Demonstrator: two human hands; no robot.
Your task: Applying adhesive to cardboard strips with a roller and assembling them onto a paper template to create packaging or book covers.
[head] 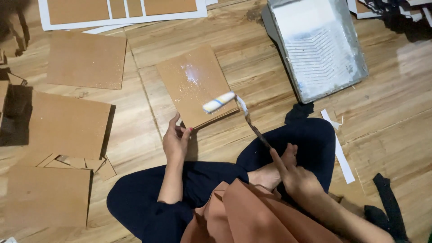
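A small stack of brown cardboard sheets [194,85] lies on the wooden floor in front of my crossed legs, its top sheet wet and glossy. My left hand [176,138] pinches the stack's near corner. My right hand [294,174] grips the dark handle of a small paint roller [219,102]. The roller's white sleeve with a blue and yellow band rests on the near right edge of the top sheet.
A grey roller tray [355,54] with white liquid sits at the upper right. More brown cardboard sheets [86,60] and offcuts lie at the left, white-bordered panels [121,18] at the top. A white paper strip [338,148] lies at the right.
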